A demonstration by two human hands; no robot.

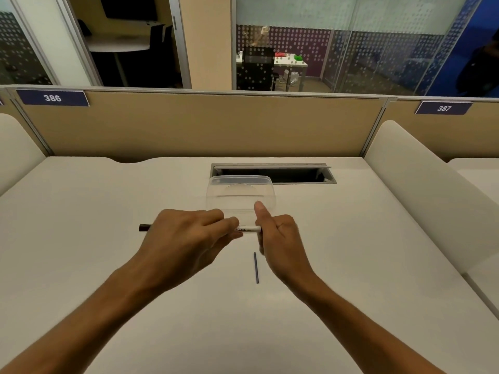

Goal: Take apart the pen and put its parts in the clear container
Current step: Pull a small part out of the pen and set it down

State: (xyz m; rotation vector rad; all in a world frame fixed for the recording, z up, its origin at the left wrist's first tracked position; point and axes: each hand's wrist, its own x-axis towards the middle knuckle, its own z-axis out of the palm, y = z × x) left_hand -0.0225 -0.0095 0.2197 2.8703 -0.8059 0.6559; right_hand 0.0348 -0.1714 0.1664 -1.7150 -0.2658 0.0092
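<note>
Pen (pixel 247 229) marked "BOARD", panels "386", "387"

Two bare forearms entered from the near edge, one from the near left and one from the near right, both uncovered along their whole visible length with no sleeve, cuff or fabric showing. The left hand (pixel 186 236) was bare, without a glove; its knuckles and the tendons on its back showed plainly. The right hand (pixel 278 238) was bare too, ungloved, with a short, trimmed thumbnail. The wrists were slim and unadorned as far as could be seen. The arms widened toward the elbows, which lay out of view below the near edge
</note>
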